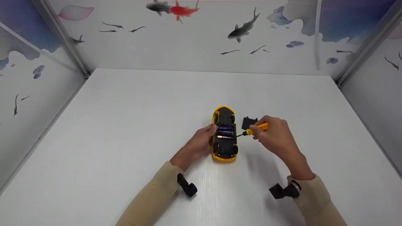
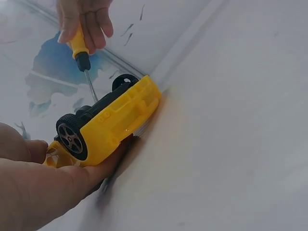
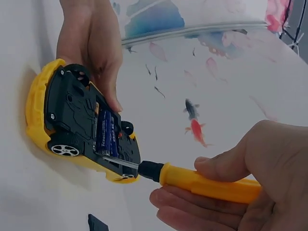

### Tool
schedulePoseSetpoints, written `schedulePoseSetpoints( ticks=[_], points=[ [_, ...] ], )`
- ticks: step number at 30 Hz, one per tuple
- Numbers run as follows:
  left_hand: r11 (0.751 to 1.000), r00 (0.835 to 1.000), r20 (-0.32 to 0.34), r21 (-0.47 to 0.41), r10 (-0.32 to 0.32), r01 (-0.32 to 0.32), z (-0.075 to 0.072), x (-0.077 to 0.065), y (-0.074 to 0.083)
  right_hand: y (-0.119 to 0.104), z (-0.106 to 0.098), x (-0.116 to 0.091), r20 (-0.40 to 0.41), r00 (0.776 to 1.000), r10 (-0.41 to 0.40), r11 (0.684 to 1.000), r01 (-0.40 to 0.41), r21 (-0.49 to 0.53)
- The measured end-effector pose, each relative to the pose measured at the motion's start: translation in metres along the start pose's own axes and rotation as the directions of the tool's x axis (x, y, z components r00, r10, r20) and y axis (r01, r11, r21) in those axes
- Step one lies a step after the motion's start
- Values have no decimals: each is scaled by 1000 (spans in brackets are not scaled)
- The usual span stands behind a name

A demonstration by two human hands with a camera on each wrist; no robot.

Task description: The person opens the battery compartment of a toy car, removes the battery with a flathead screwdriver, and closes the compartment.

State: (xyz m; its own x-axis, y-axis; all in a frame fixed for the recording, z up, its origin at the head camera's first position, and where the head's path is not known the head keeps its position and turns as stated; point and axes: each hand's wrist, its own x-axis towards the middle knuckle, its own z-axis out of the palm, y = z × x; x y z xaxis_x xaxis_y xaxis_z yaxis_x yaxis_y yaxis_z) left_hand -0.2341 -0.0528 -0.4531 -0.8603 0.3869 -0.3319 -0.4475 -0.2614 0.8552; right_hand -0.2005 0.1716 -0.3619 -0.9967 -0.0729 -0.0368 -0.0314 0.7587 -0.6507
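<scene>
My left hand [image 1: 199, 141] grips a yellow toy car [image 1: 224, 157] by its side, underside facing up, thumb along the chassis edge. Its battery bay lies uncovered, with several dark blue batteries [image 3: 107, 131] side by side in it. In my right hand [image 1: 276, 135] is a screwdriver [image 3: 207, 183] with a yellow handle and black collar, held between thumb and fingers. The metal shaft [image 3: 120, 161] reaches to the edge of the bay, its tip right at the batteries. Beside the car on the table lies a black battery cover [image 1: 249, 122], partly behind the right hand in the head view.
The white table [image 1: 125, 125] spreads around the hands. Panels [image 1: 194, 37] painted with fish enclose it at the back and both sides, joined by metal corner posts [image 1: 59, 34]. A black camera mount sits on each wrist over a beige sleeve [image 1: 150, 197].
</scene>
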Motion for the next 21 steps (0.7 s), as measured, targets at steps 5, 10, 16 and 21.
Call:
schedulePoseSetpoints(
  ticks=[5,10,16,21],
  points=[
    [1000,1000,-10,0,2,-2,-1,-1,1,-5,9,-1,-59,998,-11,1000,13,29],
    [999,1000,-27,40,5,-4,-1,-2,2,7,9,9,-18,999,46,991,-43,123],
    [1000,1000,-20,24,5,-4,-2,0,1,46,2,26,134,979,153,905,-193,379],
    [999,1000,-4,-33,-10,10,-3,0,0,68,-1,34,231,960,159,856,-250,452]
  ],
)
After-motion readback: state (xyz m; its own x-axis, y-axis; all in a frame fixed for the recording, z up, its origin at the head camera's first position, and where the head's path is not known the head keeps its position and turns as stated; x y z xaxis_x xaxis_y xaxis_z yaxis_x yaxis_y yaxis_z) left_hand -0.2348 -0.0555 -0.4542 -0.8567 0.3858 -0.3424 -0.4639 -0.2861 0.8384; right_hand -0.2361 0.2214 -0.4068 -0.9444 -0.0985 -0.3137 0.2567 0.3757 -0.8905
